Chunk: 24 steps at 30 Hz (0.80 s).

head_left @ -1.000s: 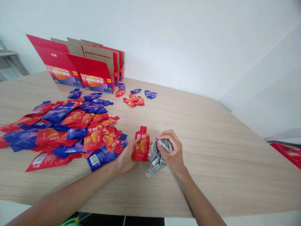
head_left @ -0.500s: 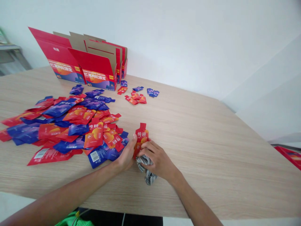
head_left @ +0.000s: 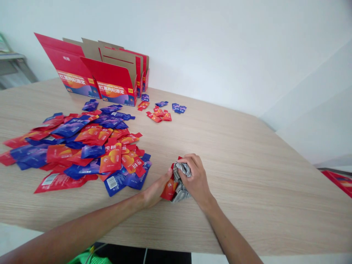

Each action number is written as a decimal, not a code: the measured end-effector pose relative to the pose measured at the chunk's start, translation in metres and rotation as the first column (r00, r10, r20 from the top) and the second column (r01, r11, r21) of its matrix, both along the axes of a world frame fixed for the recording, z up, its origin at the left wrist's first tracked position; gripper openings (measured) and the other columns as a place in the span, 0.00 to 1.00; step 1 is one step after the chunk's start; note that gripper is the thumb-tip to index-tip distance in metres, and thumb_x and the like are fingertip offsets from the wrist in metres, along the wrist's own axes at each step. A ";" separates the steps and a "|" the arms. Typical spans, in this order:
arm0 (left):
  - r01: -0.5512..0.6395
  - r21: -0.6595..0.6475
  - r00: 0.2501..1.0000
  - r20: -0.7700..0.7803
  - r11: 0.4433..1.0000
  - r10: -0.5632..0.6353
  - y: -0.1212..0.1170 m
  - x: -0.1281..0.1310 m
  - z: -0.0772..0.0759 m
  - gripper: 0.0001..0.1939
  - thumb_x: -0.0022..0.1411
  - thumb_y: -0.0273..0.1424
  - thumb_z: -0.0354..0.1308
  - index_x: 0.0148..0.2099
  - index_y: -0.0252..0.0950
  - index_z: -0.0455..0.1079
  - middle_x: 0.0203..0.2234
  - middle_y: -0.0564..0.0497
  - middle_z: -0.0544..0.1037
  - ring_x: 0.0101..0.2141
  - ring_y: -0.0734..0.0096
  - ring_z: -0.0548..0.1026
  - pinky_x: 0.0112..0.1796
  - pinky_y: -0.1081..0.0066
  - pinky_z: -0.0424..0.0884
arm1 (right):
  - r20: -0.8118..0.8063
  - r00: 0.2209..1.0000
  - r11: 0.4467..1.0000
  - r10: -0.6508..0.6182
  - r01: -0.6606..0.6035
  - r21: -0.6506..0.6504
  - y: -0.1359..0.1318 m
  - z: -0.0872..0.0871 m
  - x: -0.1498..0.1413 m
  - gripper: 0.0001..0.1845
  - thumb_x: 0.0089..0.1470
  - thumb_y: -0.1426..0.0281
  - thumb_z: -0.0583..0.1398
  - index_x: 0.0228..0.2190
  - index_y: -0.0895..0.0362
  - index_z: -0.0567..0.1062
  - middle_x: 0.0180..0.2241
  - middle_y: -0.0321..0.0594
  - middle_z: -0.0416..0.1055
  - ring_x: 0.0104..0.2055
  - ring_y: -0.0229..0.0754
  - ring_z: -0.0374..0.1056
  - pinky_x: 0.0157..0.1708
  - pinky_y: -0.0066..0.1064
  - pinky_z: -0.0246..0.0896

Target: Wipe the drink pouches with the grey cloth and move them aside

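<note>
My left hand [head_left: 156, 189] pins a red and orange pouch [head_left: 169, 187] flat on the wooden table [head_left: 247, 183], with fingers and thumb along the pouch's left edge. My right hand [head_left: 195, 179] is closed on a crumpled grey striped cloth [head_left: 183, 172] and presses it on the top of that pouch, hiding most of it. Just left of the hands lies a spread pile of red and blue pouches [head_left: 82, 150].
Open red cardboard boxes [head_left: 110, 77] stand at the back left by the white wall. A few small red and blue packets [head_left: 162, 112] lie in front of them. A red item [head_left: 339, 181] shows beyond the table's right edge.
My right hand with the cloth has rubbed over the pouch, down and then back up onto its top. The pouch has slid a little nearer and rightwards under my left hand.
</note>
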<state>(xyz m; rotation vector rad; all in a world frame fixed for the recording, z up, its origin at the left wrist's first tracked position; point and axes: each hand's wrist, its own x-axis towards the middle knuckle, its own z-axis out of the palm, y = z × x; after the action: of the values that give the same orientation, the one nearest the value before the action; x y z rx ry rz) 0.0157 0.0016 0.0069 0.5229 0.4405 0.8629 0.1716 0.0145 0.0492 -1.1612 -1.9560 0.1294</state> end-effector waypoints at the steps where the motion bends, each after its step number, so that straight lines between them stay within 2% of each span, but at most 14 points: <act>1: 0.013 -0.009 1.000 -0.013 1.000 -0.014 0.000 -0.001 0.001 0.21 0.67 0.45 0.59 0.50 0.34 0.77 0.48 0.43 0.81 0.57 0.54 0.71 0.61 0.58 0.62 | 0.002 1.000 1.000 0.021 -0.021 -0.009 0.000 -0.001 -0.001 0.10 0.57 0.78 0.60 0.39 0.53 0.73 0.41 0.42 0.69 0.46 0.49 0.67 0.46 0.40 0.66; 4: 0.016 -0.049 0.999 -0.036 0.999 -0.018 0.005 -0.007 0.007 0.24 0.69 0.47 0.55 0.51 0.32 0.77 0.46 0.41 0.81 0.54 0.56 0.74 0.57 0.61 0.66 | 0.040 0.990 0.990 0.136 -0.134 -0.054 -0.002 -0.004 -0.006 0.11 0.55 0.79 0.62 0.39 0.53 0.73 0.41 0.42 0.70 0.46 0.49 0.67 0.46 0.40 0.66; 8: -0.096 -0.125 0.993 -0.084 0.988 0.086 0.013 -0.014 0.017 0.23 0.70 0.45 0.53 0.45 0.30 0.77 0.36 0.43 0.81 0.42 0.62 0.79 0.46 0.68 0.73 | 0.162 0.929 0.942 0.333 -0.318 -0.112 -0.007 -0.007 -0.015 0.12 0.54 0.77 0.65 0.39 0.53 0.73 0.42 0.42 0.71 0.46 0.48 0.68 0.46 0.39 0.68; 11: -0.151 -0.148 0.985 -0.111 0.977 0.136 0.016 -0.016 0.022 0.22 0.70 0.44 0.53 0.42 0.30 0.78 0.34 0.44 0.81 0.37 0.65 0.78 0.41 0.71 0.74 | 0.222 0.895 0.922 0.386 -0.365 -0.131 -0.008 -0.007 -0.018 0.12 0.53 0.75 0.67 0.38 0.53 0.73 0.42 0.42 0.72 0.45 0.48 0.68 0.45 0.39 0.69; 13: -0.144 -0.122 0.985 -0.114 0.982 0.131 0.016 -0.016 0.023 0.22 0.69 0.45 0.55 0.43 0.30 0.78 0.36 0.43 0.81 0.39 0.64 0.79 0.42 0.70 0.75 | 0.219 0.906 0.931 0.363 -0.345 -0.118 -0.008 -0.007 -0.017 0.12 0.53 0.75 0.67 0.39 0.53 0.73 0.42 0.42 0.71 0.45 0.48 0.68 0.44 0.39 0.69; 15: -0.117 -0.085 0.989 -0.105 0.989 0.108 0.015 -0.014 0.021 0.22 0.68 0.46 0.57 0.45 0.29 0.78 0.39 0.42 0.82 0.45 0.60 0.79 0.46 0.68 0.74 | 0.191 0.934 0.953 0.303 -0.292 -0.086 -0.007 -0.006 -0.016 0.12 0.54 0.76 0.66 0.39 0.53 0.73 0.42 0.42 0.71 0.44 0.48 0.68 0.44 0.39 0.68; 19: -0.061 -0.033 0.995 -0.084 0.998 0.058 0.009 -0.008 0.014 0.23 0.67 0.46 0.59 0.49 0.31 0.78 0.45 0.42 0.82 0.56 0.56 0.73 0.59 0.62 0.65 | 0.094 0.988 0.992 0.125 -0.123 -0.025 -0.003 -0.004 -0.009 0.12 0.55 0.79 0.63 0.40 0.52 0.73 0.41 0.42 0.70 0.45 0.49 0.67 0.45 0.40 0.67; 24: -0.013 0.044 0.996 -0.089 0.999 0.017 0.002 -0.001 0.012 0.26 0.62 0.51 0.62 0.49 0.34 0.78 0.51 0.44 0.80 0.62 0.53 0.67 0.64 0.58 0.57 | 0.012 1.000 1.000 -0.019 0.019 -0.002 0.000 -0.001 -0.001 0.11 0.57 0.78 0.61 0.39 0.52 0.74 0.41 0.42 0.69 0.46 0.49 0.67 0.46 0.40 0.67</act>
<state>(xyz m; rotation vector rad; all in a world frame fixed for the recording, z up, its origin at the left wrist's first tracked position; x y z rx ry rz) 0.0148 0.0038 0.0187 0.6005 0.5086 0.8678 0.1706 0.0150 0.0485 -1.1832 -1.9551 0.1148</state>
